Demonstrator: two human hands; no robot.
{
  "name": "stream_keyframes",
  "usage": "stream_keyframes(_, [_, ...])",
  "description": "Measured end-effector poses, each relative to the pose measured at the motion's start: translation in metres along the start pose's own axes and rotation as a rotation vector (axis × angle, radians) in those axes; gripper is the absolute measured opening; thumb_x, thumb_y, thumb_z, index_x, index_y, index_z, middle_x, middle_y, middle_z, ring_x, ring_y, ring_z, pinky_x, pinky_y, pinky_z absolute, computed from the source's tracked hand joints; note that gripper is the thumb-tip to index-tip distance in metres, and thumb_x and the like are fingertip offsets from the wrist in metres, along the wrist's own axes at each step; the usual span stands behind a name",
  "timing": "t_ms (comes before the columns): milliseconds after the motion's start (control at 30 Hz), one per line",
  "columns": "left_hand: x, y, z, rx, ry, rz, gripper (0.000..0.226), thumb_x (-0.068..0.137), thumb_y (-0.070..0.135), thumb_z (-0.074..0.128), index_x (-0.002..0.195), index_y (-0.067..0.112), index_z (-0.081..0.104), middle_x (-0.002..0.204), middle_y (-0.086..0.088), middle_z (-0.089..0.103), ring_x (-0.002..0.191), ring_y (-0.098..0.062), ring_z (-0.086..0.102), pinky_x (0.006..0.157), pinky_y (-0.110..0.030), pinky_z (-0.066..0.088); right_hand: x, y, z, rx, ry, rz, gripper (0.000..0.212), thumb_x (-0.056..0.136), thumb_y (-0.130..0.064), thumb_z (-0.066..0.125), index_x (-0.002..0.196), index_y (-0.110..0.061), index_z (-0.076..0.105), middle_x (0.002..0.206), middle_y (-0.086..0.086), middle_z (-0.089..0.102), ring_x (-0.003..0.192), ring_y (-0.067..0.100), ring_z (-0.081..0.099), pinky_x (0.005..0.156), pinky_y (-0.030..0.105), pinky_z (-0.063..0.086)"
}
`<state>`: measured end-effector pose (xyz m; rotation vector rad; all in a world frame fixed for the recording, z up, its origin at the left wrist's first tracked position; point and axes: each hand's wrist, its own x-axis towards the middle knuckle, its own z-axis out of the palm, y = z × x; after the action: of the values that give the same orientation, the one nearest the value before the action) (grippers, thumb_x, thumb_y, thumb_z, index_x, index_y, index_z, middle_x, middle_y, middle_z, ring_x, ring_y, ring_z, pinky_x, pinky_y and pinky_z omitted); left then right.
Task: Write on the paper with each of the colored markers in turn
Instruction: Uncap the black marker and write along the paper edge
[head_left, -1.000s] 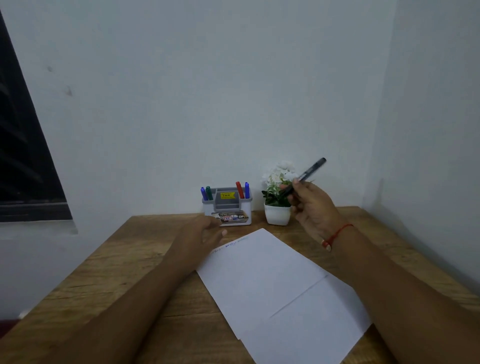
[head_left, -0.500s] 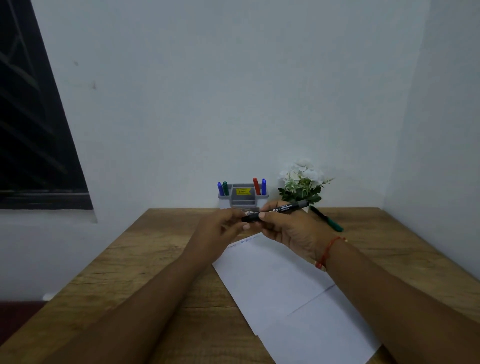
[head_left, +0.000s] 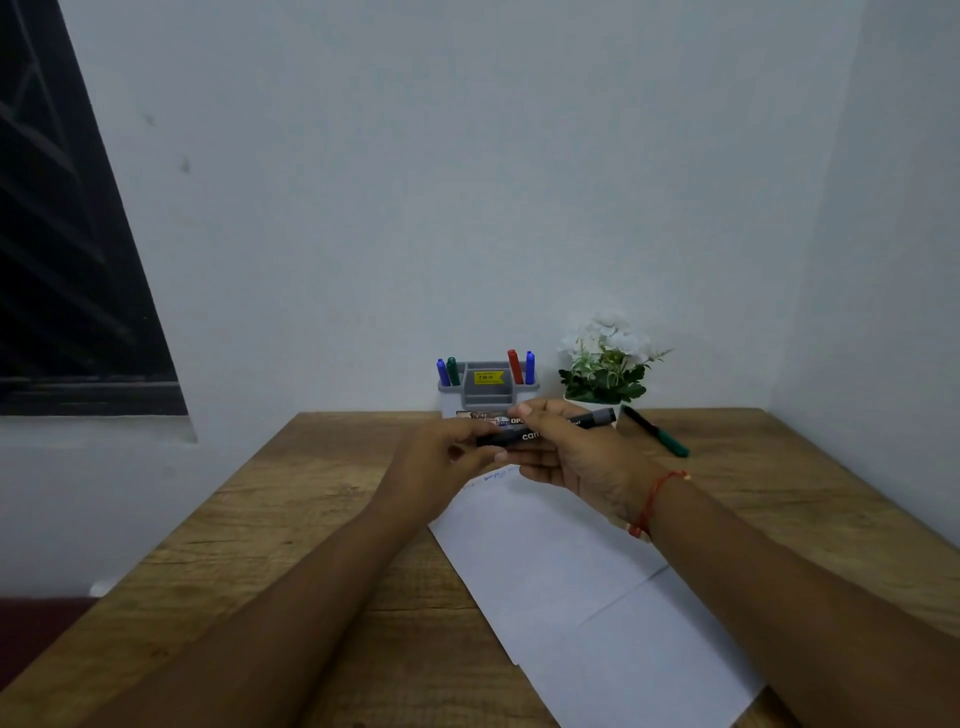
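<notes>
A black marker lies level between both hands, above the far end of the white paper. My right hand grips its barrel; my left hand pinches its left end, which the fingers hide. Faint blue writing shows at the paper's far edge. A grey holder behind the hands carries blue, green, red and blue markers upright. A green marker lies loose on the table to the right.
A wooden table stands in a corner of white walls. A white pot of white flowers sits right of the holder. A dark window is on the left.
My right hand brought the black marker down from beside the flowers to level in front of the holder. My left hand left the paper and took the marker's left end.
</notes>
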<state>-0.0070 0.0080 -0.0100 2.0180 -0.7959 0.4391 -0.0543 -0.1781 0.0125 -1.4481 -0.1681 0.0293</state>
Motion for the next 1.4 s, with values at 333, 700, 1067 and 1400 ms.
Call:
stream_keyframes(333, [0.001,-0.002,0.002,-0.07,-0.028,-0.068,0.025,0.085,0.017,0.073,0.108,0.026,0.075,0.092,0.019,0.073,0.089,0.003,0.066,0.077,-0.008,0.047,0.004,0.0,-0.005,-0.033,-0.02,0.019,0.02,0.105,-0.016,0.052,0.114,-0.021,0.07,0.113,0.009,0.078,0.103,0.024,0.075,0.083,0.03,0.057])
stream_keyframes(700, [0.002,-0.002,-0.004,-0.177,-0.023,-0.129,0.023,0.085,0.011,0.072,0.1,0.028,0.075,0.095,0.015,0.075,0.093,0.002,0.068,0.082,-0.01,0.049,0.005,0.001,-0.006,-0.021,-0.022,-0.001,0.026,0.106,-0.012,0.047,0.12,-0.013,0.069,0.116,0.016,0.076,0.106,0.031,0.075,0.086,0.031,0.057])
stream_keyframes(1067, [0.005,-0.029,-0.019,0.245,-0.128,-0.271,0.029,0.094,0.026,0.062,0.122,0.022,0.068,0.114,0.003,0.07,0.099,-0.011,0.06,0.086,-0.027,0.048,0.013,0.014,-0.013,-0.171,0.136,0.112,0.077,0.072,-0.09,0.022,0.117,-0.047,0.068,0.115,0.006,0.077,0.102,0.022,0.075,0.089,0.038,0.058])
stream_keyframes(1400, [0.005,-0.049,-0.022,0.368,-0.255,-0.303,0.023,0.092,0.02,0.064,0.113,0.02,0.073,0.114,0.003,0.071,0.098,-0.009,0.058,0.082,-0.02,0.043,0.015,0.017,-0.006,-0.333,0.252,0.027,0.076,0.096,-0.071,0.019,0.101,-0.018,0.073,0.067,0.004,0.067,0.056,0.01,0.061,0.054,0.025,0.045])
